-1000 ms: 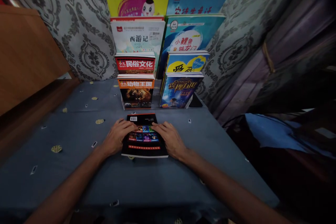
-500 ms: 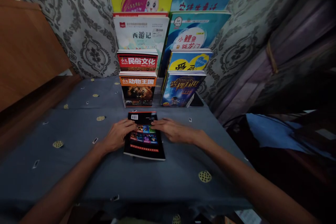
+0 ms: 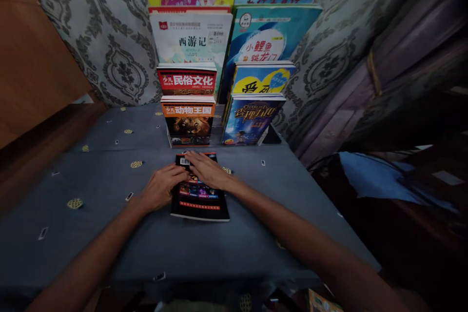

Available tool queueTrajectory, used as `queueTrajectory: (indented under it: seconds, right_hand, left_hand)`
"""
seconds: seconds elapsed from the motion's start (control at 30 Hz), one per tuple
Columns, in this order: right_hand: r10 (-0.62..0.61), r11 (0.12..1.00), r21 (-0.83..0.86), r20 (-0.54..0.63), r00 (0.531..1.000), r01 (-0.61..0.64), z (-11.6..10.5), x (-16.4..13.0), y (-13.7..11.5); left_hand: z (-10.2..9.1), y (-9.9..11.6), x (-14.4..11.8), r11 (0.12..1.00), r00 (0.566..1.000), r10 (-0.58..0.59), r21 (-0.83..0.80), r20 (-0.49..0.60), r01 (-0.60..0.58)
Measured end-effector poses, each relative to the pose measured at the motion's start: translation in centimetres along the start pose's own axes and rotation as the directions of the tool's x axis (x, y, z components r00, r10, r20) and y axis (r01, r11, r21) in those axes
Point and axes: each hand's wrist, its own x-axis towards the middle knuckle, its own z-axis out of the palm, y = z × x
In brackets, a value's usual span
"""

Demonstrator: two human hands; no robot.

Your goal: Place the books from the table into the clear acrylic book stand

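Left hand (image 3: 160, 191) spread flat against the left edge of a black book (image 3: 199, 198) lying on the blue tablecloth (image 3: 102, 190); right hand (image 3: 207, 169) open, palm down across its top, gripping nothing, before racked books (image 3: 190, 122).

A black book (image 3: 199, 195) lies flat on the blue-grey cloth, back cover up — a white barcode label near its far edge, a row of small colourful pictures across the middle, a red-orange band nearer the person. It looks closed, and sits square, just before the standing books.
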Motion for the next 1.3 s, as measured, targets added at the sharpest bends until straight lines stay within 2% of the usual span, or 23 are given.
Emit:
queueTrajectory:
  seconds: [0.23,0.37,0.57,0.73,0.87,0.97,1.1,1.3]
  right_hand:
    - [0.177,0.982,-0.049,-0.091,0.980,-0.182,-0.5,-2.8,0.8]
    - [0.228,0.970,-0.064,-0.071,0.971,-0.233,-0.4,-4.5,0.0]
    - [0.157,0.984,-0.075,-0.077,0.985,-0.163,0.2,-8.1,-2.1]
    - [0.075,0.995,-0.061,0.003,0.997,-0.075,-0.3,-10.8,-4.3]
    - [-0.023,1.000,0.004,0.055,0.998,0.023,-0.8,-12.7,-6.0]
    - [-0.047,0.998,0.043,0.073,0.996,0.044,-0.9,-13.5,-6.7]
    - [-0.051,0.996,0.073,0.010,0.999,0.050,-0.8,-13.6,-6.4]
    - [-0.063,0.992,0.100,-0.165,0.984,0.081,-0.9,-13.8,-4.0]
  left_hand:
    - [-0.1,0.1,0.0,1.000,1.000,0.008,0.014,0.001,-0.008]
    - [-0.1,0.1,0.0,0.999,1.000,-0.004,0.036,0.007,0.004]
    - [-0.2,0.1,0.0,0.998,0.999,0.031,0.053,0.011,-0.031]
    - [-0.2,0.2,0.0,0.996,1.000,0.026,0.085,0.007,-0.026]
    - [0.0,0.0,-0.1,0.998,1.000,0.014,0.063,-0.002,-0.013]
    - [0.2,-0.1,-0.1,0.999,0.999,0.021,0.035,-0.029,-0.020]
    - [0.2,-0.2,0.0,0.999,0.996,0.027,-0.026,-0.087,-0.029]
    - [-0.2,-0.4,0.2,0.982,0.988,-0.084,-0.180,-0.128,0.060]
